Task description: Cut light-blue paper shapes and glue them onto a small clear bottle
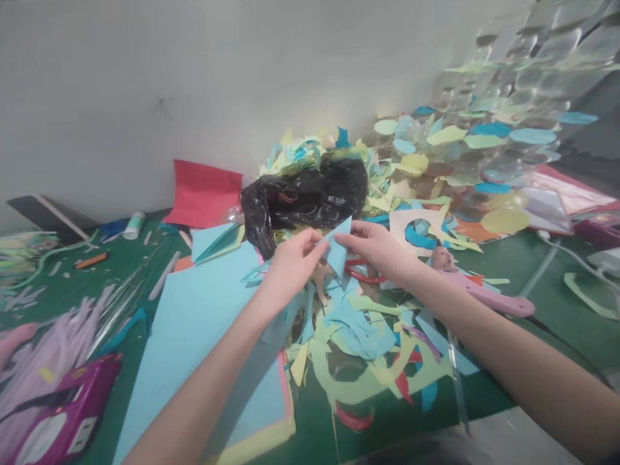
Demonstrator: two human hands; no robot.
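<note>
My left hand point(290, 265) and my right hand point(375, 248) both pinch one small light-blue paper piece point(339, 248), holding it up over a heap of coloured paper scraps point(358, 329). The left fingers grip its left edge, the right fingers its upper right edge. A black plastic bag point(305, 194) lies just behind the hands. Red-handled scissors point(363, 274) rest under my right hand among the scraps.
Stacked light-blue paper sheets point(203, 323) lie at the left on the green table point(547, 297). A red sheet point(203, 190) leans on the wall. A pink glue gun point(484, 294) lies right. A purple device point(62, 413) sits lower left. A glue stick point(134, 225) lies far left.
</note>
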